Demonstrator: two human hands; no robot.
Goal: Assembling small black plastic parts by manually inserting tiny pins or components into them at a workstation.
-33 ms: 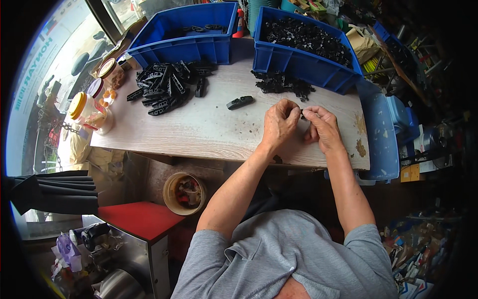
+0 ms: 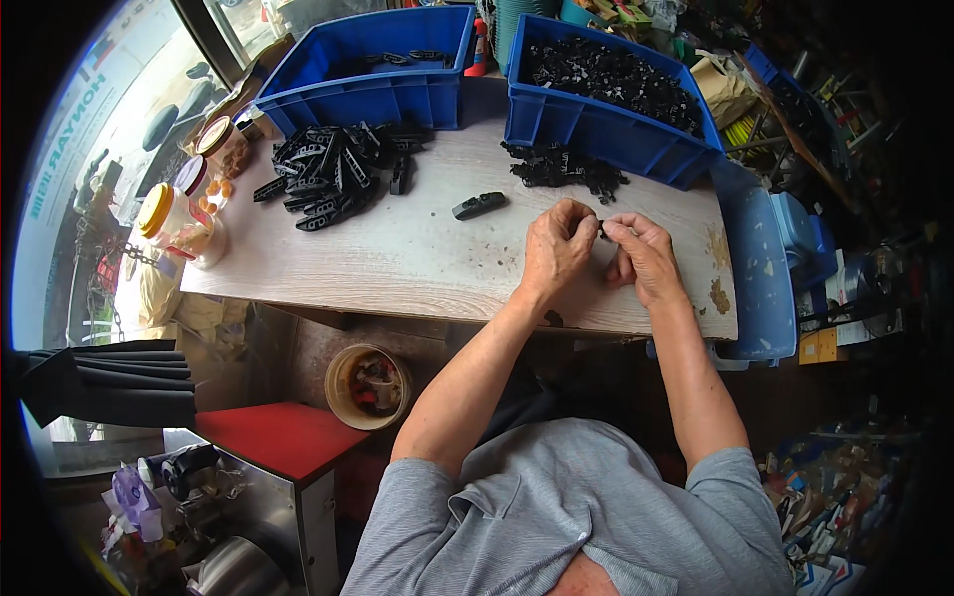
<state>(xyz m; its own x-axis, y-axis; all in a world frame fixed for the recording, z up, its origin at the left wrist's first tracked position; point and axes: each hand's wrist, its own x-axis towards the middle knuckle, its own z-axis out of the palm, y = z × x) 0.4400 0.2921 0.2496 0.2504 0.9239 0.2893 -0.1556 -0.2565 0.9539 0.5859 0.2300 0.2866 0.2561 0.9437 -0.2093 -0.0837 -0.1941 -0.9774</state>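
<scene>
My left hand (image 2: 556,248) and my right hand (image 2: 644,256) meet over the middle of the pale wooden table (image 2: 397,263). Both pinch one small black plastic part (image 2: 600,230) between their fingertips; most of it is hidden by the fingers. A single black part (image 2: 479,206) lies just left of my left hand. Farther left is a heap of long black parts (image 2: 333,171). A smaller heap of black pieces (image 2: 561,167) lies beyond my hands, against the right blue bin (image 2: 596,134).
The right blue bin is full of black pieces; the left blue bin (image 2: 368,99) holds only a few. Jars with coloured lids (image 2: 174,223) stand at the table's left edge. A blue plastic object (image 2: 755,268) borders the right end. Below are a round tub (image 2: 368,385) and a red surface (image 2: 273,437).
</scene>
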